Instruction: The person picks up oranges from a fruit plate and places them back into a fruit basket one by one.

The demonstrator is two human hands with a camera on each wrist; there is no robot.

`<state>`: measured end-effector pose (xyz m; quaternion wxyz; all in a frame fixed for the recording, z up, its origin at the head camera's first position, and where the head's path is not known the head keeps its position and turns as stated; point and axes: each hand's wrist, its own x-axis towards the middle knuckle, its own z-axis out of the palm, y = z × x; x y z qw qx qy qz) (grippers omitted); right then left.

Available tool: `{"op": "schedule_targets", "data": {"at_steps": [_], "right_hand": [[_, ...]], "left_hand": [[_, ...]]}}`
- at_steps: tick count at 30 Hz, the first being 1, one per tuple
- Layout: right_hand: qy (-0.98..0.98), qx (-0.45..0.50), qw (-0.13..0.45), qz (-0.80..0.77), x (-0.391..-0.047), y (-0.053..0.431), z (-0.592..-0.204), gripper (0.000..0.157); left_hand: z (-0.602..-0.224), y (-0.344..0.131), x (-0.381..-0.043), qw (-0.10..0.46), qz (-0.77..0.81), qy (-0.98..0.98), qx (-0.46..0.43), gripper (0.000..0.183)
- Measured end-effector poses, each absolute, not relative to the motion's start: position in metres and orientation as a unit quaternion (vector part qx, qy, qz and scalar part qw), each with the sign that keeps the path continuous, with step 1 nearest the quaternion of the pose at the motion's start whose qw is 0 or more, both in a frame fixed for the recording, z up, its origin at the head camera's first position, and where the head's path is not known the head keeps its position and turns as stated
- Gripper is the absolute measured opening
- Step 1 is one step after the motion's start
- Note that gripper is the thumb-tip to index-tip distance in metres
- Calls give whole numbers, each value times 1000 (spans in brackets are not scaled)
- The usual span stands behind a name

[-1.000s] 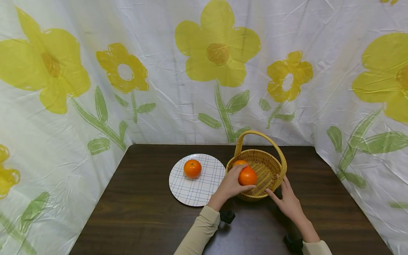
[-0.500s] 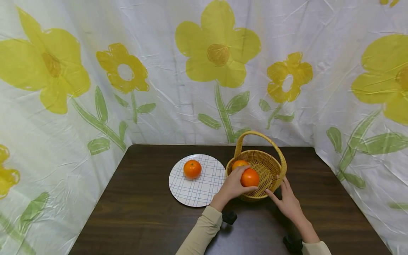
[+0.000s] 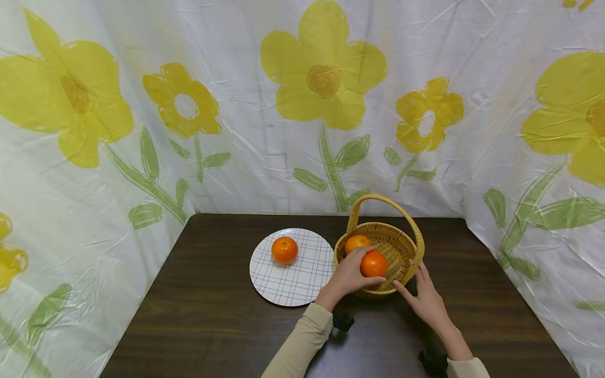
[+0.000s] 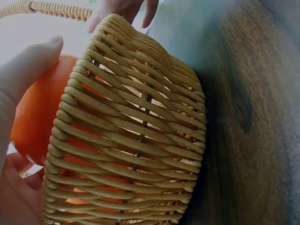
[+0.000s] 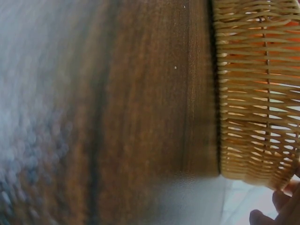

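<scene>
Taking clock faces from the head view, we have the held orange (image 3: pixel 374 264) at about three o'clock from the left hand (image 3: pixel 348 274), thumb on its near side and fingers over its far side. The grip is narrowed around the fruit. The left wrist view gives us part of it above the rim of the basket (image 3: pixel 398 249) and part behind the weave; whether it touches the floor, we cannot tell. It is round, so we judge that no long axis matters.

The second orange (image 3: pixel 356 242) lies in the basket, toward eleven from the held orange, so we would expect any room to be toward one to three. The right hand (image 3: pixel 427 300) is farther off, at the basket's four o'clock, thumb and fingers spread wide against it. The handle (image 3: pixel 419 245) arches from about eleven to four.
</scene>
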<state>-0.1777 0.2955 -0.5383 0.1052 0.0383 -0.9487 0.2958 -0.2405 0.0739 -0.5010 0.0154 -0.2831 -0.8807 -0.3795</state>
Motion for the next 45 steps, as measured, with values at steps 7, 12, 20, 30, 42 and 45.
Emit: {"op": "schedule_targets", "data": {"at_steps": [7, 12, 20, 30, 42, 45], "right_hand": [[-949, 39, 106, 296, -178, 295, -538, 80], [-950, 38, 104, 292, -178, 296, -539, 80], [-951, 37, 101, 290, -178, 296, -538, 80], [-950, 39, 103, 292, -179, 296, -539, 80], [-948, 38, 105, 297, -179, 296, -540, 81], [-948, 37, 105, 298, -179, 297, -539, 81]], "left_hand": [[-501, 79, -244, 0, -374, -881, -289, 80], [-499, 81, -246, 4, -359, -884, -300, 78], [-499, 86, -251, 10, -340, -888, -310, 79], [-498, 92, -255, 6, -307, -898, -316, 80], [-502, 100, -262, -1, -299, -893, -337, 78], [-504, 102, -264, -5, -293, -894, -339, 78]]}}
